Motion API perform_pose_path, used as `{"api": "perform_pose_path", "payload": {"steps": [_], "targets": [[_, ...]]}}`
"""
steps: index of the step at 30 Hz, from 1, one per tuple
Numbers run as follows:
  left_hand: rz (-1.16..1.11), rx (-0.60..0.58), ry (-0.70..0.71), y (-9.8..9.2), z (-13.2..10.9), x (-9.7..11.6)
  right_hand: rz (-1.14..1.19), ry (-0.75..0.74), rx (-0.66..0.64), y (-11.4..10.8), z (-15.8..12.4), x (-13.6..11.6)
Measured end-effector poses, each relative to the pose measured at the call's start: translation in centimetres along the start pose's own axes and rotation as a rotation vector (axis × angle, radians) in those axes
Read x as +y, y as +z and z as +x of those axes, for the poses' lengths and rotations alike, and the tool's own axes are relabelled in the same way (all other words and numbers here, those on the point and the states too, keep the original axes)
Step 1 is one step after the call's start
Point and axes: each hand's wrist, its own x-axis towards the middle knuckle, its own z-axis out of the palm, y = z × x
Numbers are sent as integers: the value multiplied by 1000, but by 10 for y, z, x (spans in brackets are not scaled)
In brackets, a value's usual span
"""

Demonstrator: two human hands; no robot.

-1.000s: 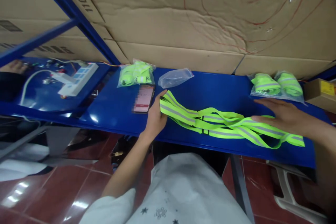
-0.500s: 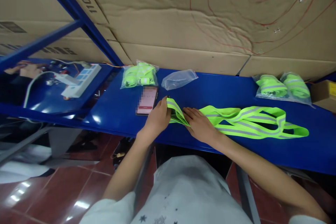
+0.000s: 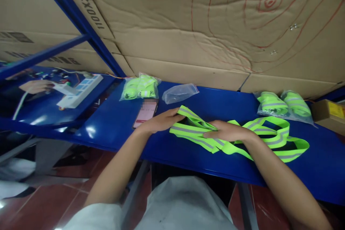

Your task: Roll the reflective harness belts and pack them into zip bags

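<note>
A neon-yellow reflective strap [image 3: 188, 129] with grey stripes lies in loops across the blue table, its left part folded in layers. My left hand [image 3: 164, 119] pinches the strap's upper left end between closed fingers. Farther right, my right hand [image 3: 223, 130] grips the folded layers, with its fingertips partly hidden among them. Loose loops of the strap spread out beyond my right wrist. Behind my left hand lies a phone [image 3: 145, 112] with a lit screen.
Two clear bags of rolled yellow straps lie at the back, one bag [image 3: 140, 87] left and one [image 3: 284, 105] right. Between them is a flat clear plastic bag [image 3: 180, 93]. A cardboard box [image 3: 327, 113] stands far right. Left, another person's hand [image 3: 37, 86] is near a white power strip [image 3: 81, 91].
My hands have moved farther apart, the right one sliding rightward along the strap. The folded part now lies more spread and flat. The other person's hand has moved closer to the power strip.
</note>
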Motion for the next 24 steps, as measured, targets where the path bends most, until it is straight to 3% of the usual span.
{"api": "perform_pose_path", "payload": {"steps": [3, 7, 11, 15, 18, 20, 24], "targets": [[92, 64, 16, 5, 6, 10, 16, -7, 30, -8, -14, 12], [314, 191, -42, 12, 4, 20, -182, 42, 310, -7, -32, 9], [471, 271, -25, 16, -5, 26, -126, -135, 530, -3, -22, -14], [514, 271, -15, 16, -18, 39, 8, -240, 513, 4, 15, -33], [505, 272, -27, 14, -29, 49, 49, -258, 515, 14, 35, -32], [466, 250, -28, 13, -35, 53, 54, -217, 539, 19, 39, -27], [284, 95, -61, 10, -39, 50, 66, -164, 507, 21, 33, -18]]}}
